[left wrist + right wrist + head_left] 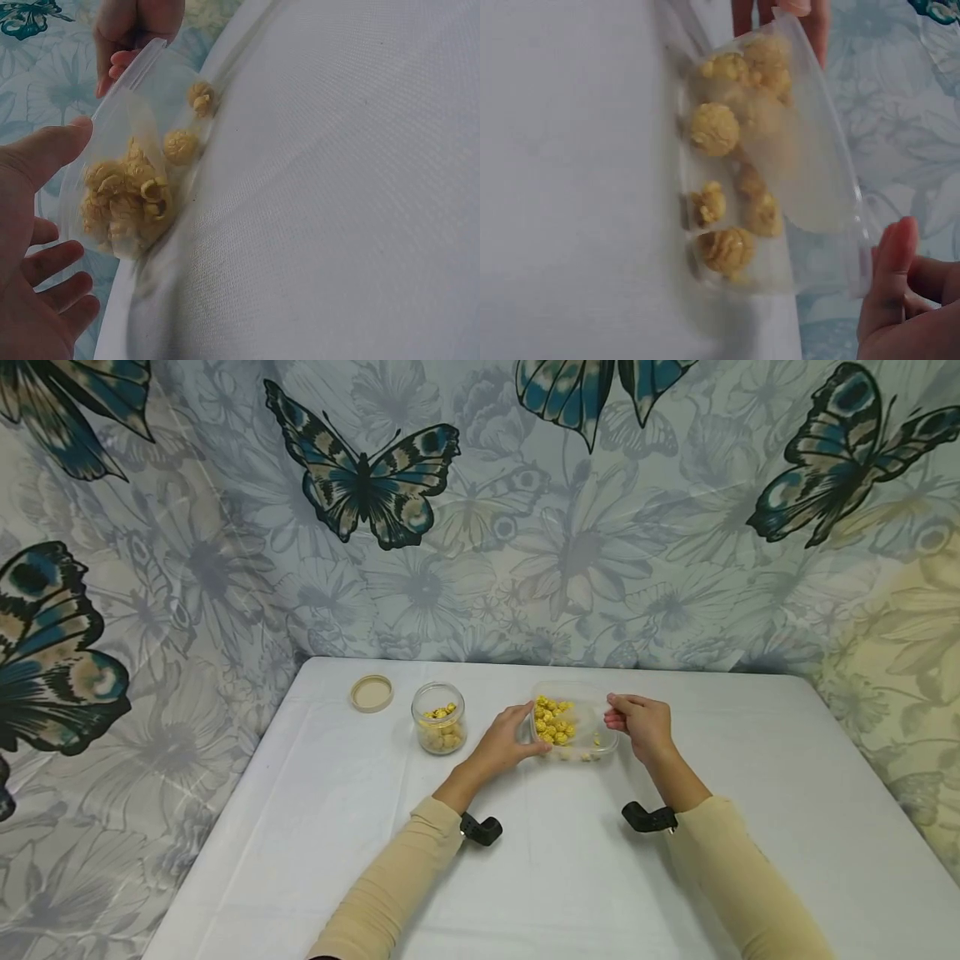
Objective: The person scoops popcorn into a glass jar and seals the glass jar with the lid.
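Observation:
A clear plastic container (577, 752) on the table holds yellow popcorn (553, 722), heaped mostly toward its left end. My left hand (498, 739) grips the container's left end, thumb at the near corner and fingers at the far one. My right hand (641, 722) is at the right rim, fingers curled, pinching what looks like a translucent scoop (810, 191). The scoop's pale, blurred shape lies inside the container over the popcorn in the right wrist view; its handle is mostly hidden by the fingers.
Left of the container stands an open glass jar (438, 739) partly filled with popcorn. A round beige-rimmed lid (371, 693) lies farther left, near the back edge. White cloth covers the table (555, 877), and a butterfly-patterned curtain (480, 585) hangs behind.

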The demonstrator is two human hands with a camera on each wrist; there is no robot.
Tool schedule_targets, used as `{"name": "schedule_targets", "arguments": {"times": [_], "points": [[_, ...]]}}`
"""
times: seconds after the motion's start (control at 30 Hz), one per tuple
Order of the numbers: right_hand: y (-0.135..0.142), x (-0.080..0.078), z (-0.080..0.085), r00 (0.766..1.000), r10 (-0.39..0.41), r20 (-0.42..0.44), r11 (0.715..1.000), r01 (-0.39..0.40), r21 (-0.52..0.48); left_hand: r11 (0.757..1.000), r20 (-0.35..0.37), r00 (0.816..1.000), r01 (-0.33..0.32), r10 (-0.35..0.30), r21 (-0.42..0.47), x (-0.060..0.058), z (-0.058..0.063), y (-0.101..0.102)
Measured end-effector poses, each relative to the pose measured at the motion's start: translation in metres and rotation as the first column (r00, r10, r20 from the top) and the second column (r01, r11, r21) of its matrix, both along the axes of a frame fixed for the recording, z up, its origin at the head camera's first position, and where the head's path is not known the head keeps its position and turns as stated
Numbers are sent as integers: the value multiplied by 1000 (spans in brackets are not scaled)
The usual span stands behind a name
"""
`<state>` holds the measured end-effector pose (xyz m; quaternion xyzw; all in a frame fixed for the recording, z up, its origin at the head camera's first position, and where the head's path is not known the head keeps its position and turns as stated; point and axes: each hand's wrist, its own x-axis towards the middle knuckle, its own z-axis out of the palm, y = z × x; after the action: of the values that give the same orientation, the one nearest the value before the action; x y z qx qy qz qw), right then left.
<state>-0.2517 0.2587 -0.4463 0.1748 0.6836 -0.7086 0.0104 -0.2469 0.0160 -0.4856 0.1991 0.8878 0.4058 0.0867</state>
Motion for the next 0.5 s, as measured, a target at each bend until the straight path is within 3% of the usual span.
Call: {"name": "schedule_targets", "arguments": {"times": [0.23, 0.5], "points": [[4, -3, 7, 988, 110, 105, 993, -114, 34, 1000, -8, 1000, -1, 1, -7, -1, -1, -1], [7, -5, 9, 993, 91, 82, 996, -88, -33, 1000, -9, 1000, 7, -7, 1, -1, -2, -1]]}}
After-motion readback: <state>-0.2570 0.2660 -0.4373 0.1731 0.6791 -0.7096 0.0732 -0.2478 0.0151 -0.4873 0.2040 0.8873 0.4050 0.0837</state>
